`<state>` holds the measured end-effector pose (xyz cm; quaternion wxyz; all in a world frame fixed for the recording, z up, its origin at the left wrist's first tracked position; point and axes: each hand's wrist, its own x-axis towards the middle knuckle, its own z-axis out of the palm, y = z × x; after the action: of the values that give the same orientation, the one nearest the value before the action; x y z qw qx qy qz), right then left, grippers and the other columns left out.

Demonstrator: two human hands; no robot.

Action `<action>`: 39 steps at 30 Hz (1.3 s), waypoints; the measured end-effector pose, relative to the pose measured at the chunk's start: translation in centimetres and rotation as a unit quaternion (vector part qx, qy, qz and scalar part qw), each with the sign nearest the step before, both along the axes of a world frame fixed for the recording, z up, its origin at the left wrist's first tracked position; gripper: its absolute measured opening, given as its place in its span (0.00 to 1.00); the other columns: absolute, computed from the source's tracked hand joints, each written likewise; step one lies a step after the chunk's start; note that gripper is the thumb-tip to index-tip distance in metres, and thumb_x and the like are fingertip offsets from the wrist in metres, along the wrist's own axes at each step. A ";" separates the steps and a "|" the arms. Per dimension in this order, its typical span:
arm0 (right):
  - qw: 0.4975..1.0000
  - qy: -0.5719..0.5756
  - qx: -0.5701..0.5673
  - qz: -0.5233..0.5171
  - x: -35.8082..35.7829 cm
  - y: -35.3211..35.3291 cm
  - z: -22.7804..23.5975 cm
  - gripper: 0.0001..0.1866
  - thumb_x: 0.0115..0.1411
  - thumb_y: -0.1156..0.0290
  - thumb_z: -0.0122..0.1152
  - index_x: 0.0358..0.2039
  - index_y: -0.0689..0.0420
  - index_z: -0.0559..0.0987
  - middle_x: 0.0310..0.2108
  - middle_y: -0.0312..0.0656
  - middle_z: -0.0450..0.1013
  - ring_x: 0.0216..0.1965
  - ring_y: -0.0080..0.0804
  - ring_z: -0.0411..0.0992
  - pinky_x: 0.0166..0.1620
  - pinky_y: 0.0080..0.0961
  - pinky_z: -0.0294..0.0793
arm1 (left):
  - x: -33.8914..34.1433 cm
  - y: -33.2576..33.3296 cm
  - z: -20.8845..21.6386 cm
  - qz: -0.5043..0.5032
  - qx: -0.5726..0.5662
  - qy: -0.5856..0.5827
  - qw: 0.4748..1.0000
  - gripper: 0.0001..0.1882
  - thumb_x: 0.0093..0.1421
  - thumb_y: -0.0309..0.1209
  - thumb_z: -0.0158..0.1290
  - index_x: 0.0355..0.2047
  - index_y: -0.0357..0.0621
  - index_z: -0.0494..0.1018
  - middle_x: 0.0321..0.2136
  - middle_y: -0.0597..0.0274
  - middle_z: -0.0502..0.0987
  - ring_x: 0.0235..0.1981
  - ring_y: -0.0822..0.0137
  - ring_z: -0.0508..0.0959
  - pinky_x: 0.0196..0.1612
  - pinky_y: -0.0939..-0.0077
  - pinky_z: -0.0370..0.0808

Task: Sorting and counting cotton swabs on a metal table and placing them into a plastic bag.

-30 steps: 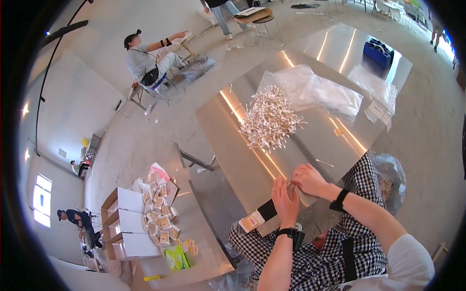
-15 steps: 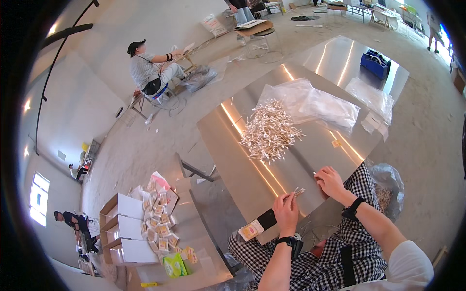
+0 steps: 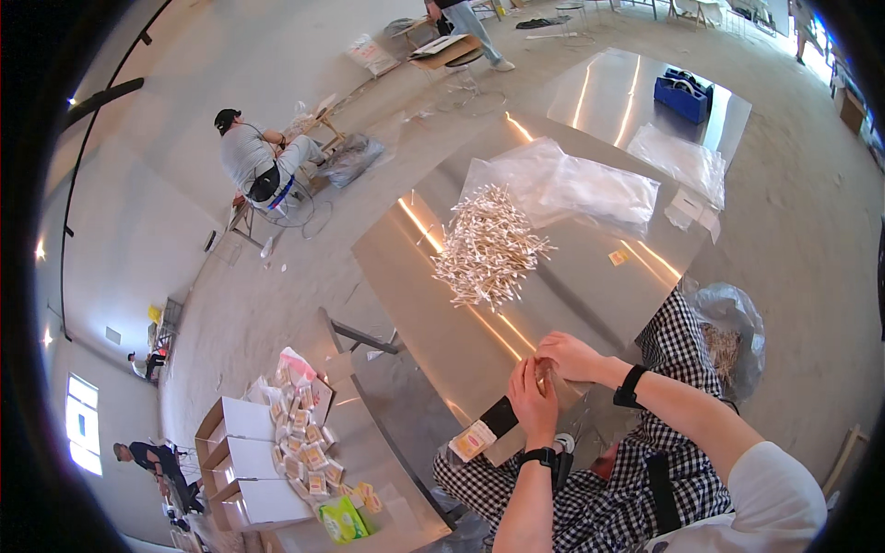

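My left hand (image 3: 533,398) is closed over the near edge of the metal table (image 3: 590,300), on a small bunch of cotton swabs that shows only faintly between the hands. Against it, my right hand (image 3: 569,357) has its fingers bent and pressed together; what they pinch is hidden. Beyond both hands lies a heaped pile of loose cotton swabs (image 3: 493,247). Just left of my left hand, a small yellow and white pack (image 3: 472,441) rests at the table corner beside a black flat piece (image 3: 501,416).
Clear plastic bags (image 3: 590,189) lie behind the pile. A blue tape dispenser (image 3: 682,96) stands at the far right. On the lower left table are white open boxes (image 3: 249,461), several small packs (image 3: 309,452) and a green packet (image 3: 342,520). A seated person (image 3: 258,157) works farther off.
My right hand has moved left from the tabletop to meet my left hand. The swabs that stuck out of my left hand are now mostly covered. The view has shifted slightly.
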<state>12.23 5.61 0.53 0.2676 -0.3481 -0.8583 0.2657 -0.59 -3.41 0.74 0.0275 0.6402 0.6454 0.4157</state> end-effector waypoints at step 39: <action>0.966 0.116 0.063 -0.222 4.2 1.0 -1.4 0.04 0.49 0.67 0.60 0.24 0.50 0.81 0.33 0.33 0.74 0.42 0.31 0.71 0.46 0.28 0.67 | -3.4 16.7 1.9 -0.045 -0.286 0.215 0.933 0.22 0.64 0.31 0.51 0.54 0.29 0.69 0.56 0.36 0.65 0.61 0.44 0.62 0.64 0.56 0.59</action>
<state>16.40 6.59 -0.85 0.4393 -0.4791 -0.7375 0.1834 -3.95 13.25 2.62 0.0884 0.7077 0.6980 0.0643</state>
